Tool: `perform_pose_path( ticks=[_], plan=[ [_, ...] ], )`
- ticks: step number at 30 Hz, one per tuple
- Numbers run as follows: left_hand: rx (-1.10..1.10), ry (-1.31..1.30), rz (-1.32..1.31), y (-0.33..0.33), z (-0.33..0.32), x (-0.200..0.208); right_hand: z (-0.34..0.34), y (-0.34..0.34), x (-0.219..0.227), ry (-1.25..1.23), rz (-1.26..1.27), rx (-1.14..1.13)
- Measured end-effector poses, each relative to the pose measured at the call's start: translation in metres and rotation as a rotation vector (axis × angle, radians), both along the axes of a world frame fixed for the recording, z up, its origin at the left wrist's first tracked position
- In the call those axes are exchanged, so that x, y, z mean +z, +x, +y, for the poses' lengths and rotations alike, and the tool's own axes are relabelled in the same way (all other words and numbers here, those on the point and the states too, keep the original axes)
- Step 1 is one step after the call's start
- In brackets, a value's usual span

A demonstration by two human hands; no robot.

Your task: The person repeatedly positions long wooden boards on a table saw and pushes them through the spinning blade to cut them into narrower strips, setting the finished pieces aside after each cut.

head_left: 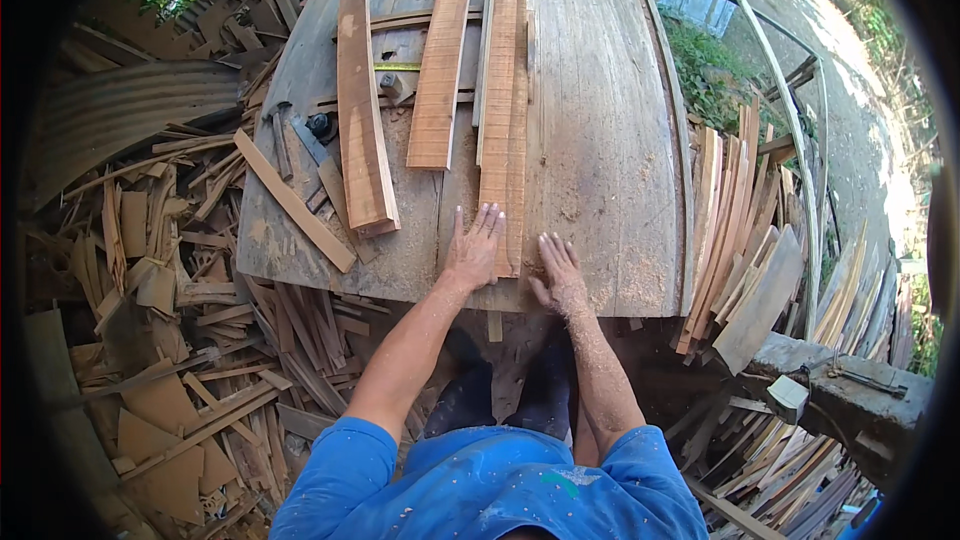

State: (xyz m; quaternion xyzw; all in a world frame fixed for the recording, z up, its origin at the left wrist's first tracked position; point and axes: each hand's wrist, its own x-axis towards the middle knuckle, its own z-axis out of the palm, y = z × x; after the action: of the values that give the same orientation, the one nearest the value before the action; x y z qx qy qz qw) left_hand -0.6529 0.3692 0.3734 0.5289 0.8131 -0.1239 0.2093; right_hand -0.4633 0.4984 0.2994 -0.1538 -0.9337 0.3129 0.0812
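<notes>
My left hand lies over the near left edge of a long reddish-brown wooden board, its fingers stretched out. To the right of that board, my right hand rests on the worn workbench with fingers spread and nothing in them. The board points away from me, its near end close to the bench's front edge. Left of it lie a second board and a thicker plank, both roughly parallel to it. Thin strips show along the first board's far sides.
A hammer and a narrow wood strip lie at the bench's left side. Near the far planks is a small wooden block. Heaped offcuts cover the ground at left; stacked slats stand at right beside a concrete beam.
</notes>
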Motion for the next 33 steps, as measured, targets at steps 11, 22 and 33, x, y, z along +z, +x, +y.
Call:
perform_pose_path(
  ticks=[11, 22, 33],
  plan=[
    [-0.014, 0.006, 0.029, -0.015, 0.024, -0.011, 0.149, 0.037, -0.056, 0.415, -0.158, -0.723],
    [-0.047, -0.05, 0.101, -0.034, 0.047, -0.004, 0.144, 0.032, -0.05, 0.367, -0.138, -0.726],
    [-0.093, -0.098, 0.168, -0.048, 0.059, -0.008, 0.144, 0.029, -0.046, 0.39, -0.172, -0.736]
  ],
)
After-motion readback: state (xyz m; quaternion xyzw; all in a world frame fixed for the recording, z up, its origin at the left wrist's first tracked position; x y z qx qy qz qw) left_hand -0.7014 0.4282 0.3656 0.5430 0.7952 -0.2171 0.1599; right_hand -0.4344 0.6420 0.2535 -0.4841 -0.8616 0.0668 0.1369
